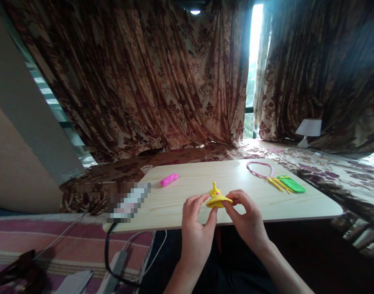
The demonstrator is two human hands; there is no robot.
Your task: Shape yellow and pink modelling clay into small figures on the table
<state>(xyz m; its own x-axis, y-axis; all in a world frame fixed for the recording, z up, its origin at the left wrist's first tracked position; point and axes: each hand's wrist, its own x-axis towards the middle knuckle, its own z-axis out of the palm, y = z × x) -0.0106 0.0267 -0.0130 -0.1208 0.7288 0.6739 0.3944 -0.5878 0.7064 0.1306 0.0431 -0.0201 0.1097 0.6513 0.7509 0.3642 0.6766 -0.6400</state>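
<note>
Between both hands, just over the near edge of the table, is a yellow modelling clay piece (219, 201) shaped like a wide-brimmed hat. It has a thin upright knob on top and a small pink dot on its front. My left hand (197, 218) pinches the left side of its brim between thumb and fingers. On the right side, the thumb and fingers of my right hand (243, 214) are closed on the brim. The fingers hide part of the underside.
A lumpy pink clay roll (169, 180) lies left on the table (193, 175). To the right are a pink braided loop (260, 170), thin yellow strips (276, 184) and a green flat piece (292, 184). A blurred device (130, 202) with a black cable stands at the left edge.
</note>
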